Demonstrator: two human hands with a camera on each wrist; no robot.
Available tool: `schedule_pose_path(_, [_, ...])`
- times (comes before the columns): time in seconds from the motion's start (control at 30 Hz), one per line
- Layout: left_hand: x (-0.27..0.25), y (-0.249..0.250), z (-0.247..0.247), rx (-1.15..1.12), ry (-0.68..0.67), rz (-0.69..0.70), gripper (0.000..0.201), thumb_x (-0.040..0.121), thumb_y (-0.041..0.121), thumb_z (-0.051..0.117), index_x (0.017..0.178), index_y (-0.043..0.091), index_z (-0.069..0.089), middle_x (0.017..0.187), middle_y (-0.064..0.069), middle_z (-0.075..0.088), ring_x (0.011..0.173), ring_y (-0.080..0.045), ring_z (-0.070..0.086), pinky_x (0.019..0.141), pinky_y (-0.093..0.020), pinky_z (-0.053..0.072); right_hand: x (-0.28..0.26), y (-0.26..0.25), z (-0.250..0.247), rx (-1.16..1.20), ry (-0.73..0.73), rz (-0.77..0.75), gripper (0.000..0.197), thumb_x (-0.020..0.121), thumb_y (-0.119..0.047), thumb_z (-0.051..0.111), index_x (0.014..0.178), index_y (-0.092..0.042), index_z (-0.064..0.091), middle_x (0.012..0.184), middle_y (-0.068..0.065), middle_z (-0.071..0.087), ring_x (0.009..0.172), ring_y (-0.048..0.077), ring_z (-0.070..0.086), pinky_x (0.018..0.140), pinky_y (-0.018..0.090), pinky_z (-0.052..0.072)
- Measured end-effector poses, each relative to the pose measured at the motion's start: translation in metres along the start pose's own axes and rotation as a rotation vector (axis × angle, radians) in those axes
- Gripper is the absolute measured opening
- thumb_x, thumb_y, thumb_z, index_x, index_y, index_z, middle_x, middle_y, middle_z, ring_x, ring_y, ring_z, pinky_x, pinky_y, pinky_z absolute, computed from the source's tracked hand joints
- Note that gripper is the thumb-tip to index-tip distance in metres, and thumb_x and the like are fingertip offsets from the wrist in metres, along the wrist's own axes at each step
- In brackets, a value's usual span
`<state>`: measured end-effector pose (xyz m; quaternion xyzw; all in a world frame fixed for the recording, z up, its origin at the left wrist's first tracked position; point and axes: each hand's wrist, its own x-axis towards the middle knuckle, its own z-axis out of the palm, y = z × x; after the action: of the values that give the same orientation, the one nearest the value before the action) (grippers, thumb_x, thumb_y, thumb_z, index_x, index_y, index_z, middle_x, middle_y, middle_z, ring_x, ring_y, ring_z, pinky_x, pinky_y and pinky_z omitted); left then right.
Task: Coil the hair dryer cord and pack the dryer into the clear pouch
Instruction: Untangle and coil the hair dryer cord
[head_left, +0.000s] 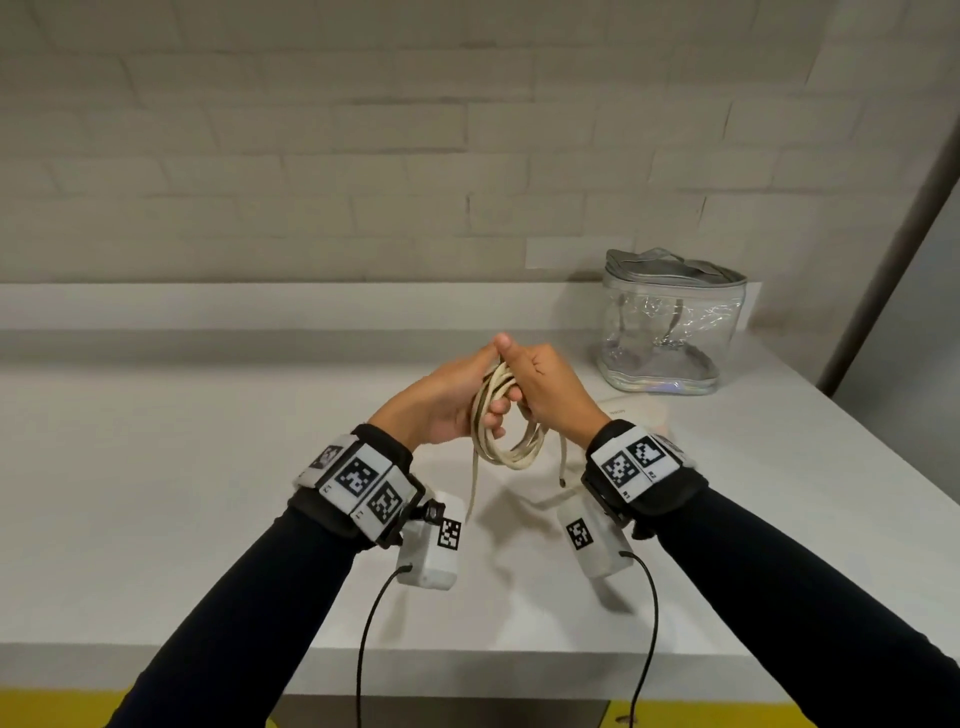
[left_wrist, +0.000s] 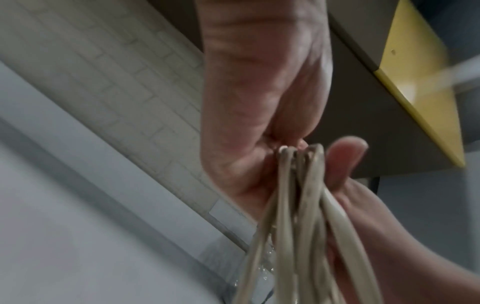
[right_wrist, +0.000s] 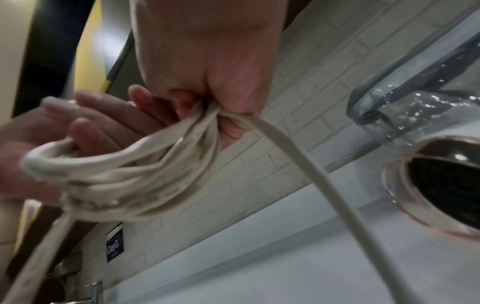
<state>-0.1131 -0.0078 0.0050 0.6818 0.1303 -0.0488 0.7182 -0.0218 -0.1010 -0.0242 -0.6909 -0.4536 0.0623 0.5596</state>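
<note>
A cream cord (head_left: 511, 447) is gathered into several loops and held above the white table (head_left: 208, 493). My left hand (head_left: 493, 413) grips the loops with its fingers curled through them. My right hand (head_left: 522, 387) clenches the top of the bundle, its thumb against the left thumb. One loose strand (head_left: 472, 488) hangs down on the left. Another strand (right_wrist: 324, 174) runs from my right fist (right_wrist: 207, 107) toward the hair dryer (right_wrist: 441, 185), which lies on the table, mostly hidden behind my right wrist in the head view. The clear pouch (head_left: 670, 322) stands zipped at the back right.
A white brick wall (head_left: 363, 156) and a raised ledge (head_left: 260, 306) close off the table's back. The table's right edge (head_left: 883, 467) runs diagonally beside the pouch. Yellow floor (head_left: 62, 706) shows below the front edge. A dark label (right_wrist: 115, 244) is on the wall.
</note>
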Motion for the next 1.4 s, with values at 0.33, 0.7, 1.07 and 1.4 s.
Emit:
schedule_pose_path(0.33, [0.012, -0.003, -0.010, -0.263, 0.102, 0.036, 0.060, 0.093, 0.042, 0.042, 0.038, 0.022, 0.034, 0.029, 0.010, 0.022, 0.023, -0.003, 0.018, 0.027, -0.014, 0.016, -0.024, 0.015, -0.014, 0.113, -0.254, 0.137, 0.032, 0.099, -0.035, 0.022, 0.108, -0.011, 0.039, 0.077, 0.000, 0.056, 0.064, -0.002, 0.061, 0.069, 0.023, 0.055])
schedule_pose_path(0.7, [0.036, -0.020, 0.006, -0.524, 0.164, 0.209, 0.059, 0.096, 0.037, 0.040, 0.040, 0.020, 0.034, 0.028, 0.008, 0.022, 0.022, -0.005, 0.017, 0.028, -0.015, 0.014, -0.025, 0.043, 0.006, 0.832, -0.100, 0.419, 0.036, 0.094, -0.022, 0.046, 0.126, -0.014, 0.033, 0.103, 0.012, 0.059, 0.085, 0.022, 0.065, 0.083, 0.045, 0.053])
schedule_pose_path(1.07, [0.036, 0.002, -0.019, 0.620, 0.315, 0.066, 0.040, 0.082, 0.044, 0.063, 0.072, 0.006, 0.059, 0.052, -0.004, 0.050, 0.033, -0.009, 0.046, 0.049, -0.024, 0.040, -0.017, 0.032, 0.018, -0.037, -0.023, 0.309, 0.016, 0.098, -0.020, 0.033, 0.103, -0.006, 0.039, 0.076, 0.002, 0.047, 0.062, 0.014, 0.049, 0.049, 0.021, 0.043])
schedule_pose_path(1.4, [0.044, -0.028, -0.039, 0.330, 0.224, 0.039, 0.039, 0.092, 0.029, 0.052, 0.060, 0.014, 0.037, 0.047, 0.004, 0.023, 0.035, -0.007, 0.026, 0.043, -0.021, 0.035, -0.066, 0.002, 0.015, -0.665, -0.326, -0.303, 0.021, 0.090, -0.028, 0.047, 0.095, -0.008, 0.049, 0.098, 0.008, 0.049, 0.086, 0.022, 0.042, 0.075, 0.034, 0.038])
